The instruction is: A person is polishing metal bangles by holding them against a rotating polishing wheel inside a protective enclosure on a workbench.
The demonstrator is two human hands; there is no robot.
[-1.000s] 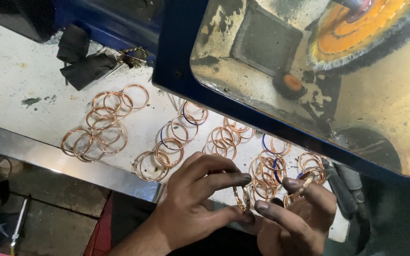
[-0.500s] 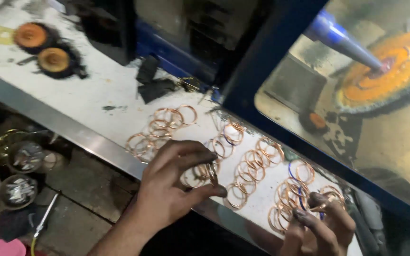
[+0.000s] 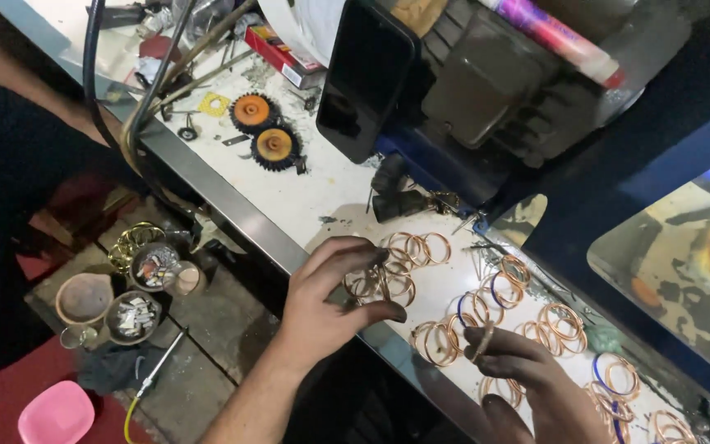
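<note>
- Left hand (image 3: pixel 322 300): fingers (image 3: pixel 353 256) curled over a bundle of copper wire rings (image 3: pixel 375 284), thumb under, pinching it just above the surface (image 3: pixel 306 197); a partly closed grip on the rings.
- Right hand (image 3: pixel 527 370): fingers bent inward, loosely closed; something thin seems pinched at the tips, cannot tell what it is. Sits just beside another ring bundle (image 3: pixel 437 341).
- Change: half a second ago the left hand was reaching onto the ring spread; now it has closed on one bundle at the near end of the row, and the view has swung left. Reads as a pick-up of one set under way.
- More ring bundles (image 3: pixel 560 325) laid in a row along the surface toward the right, some tied with blue wire.
- Further out: two orange toothed discs (image 3: pixel 265 131), a dark phone (image 3: pixel 363 78) leaning upright, blue machine frame (image 3: pixel 618 173).
- Floor below: small bowls (image 3: pixel 133 316), a pink dish (image 3: pixel 55 411).
- Hidden/unclear: right hand cut off at the bottom edge; ring count in the grip unreadable; machine at the right blurred.
</note>
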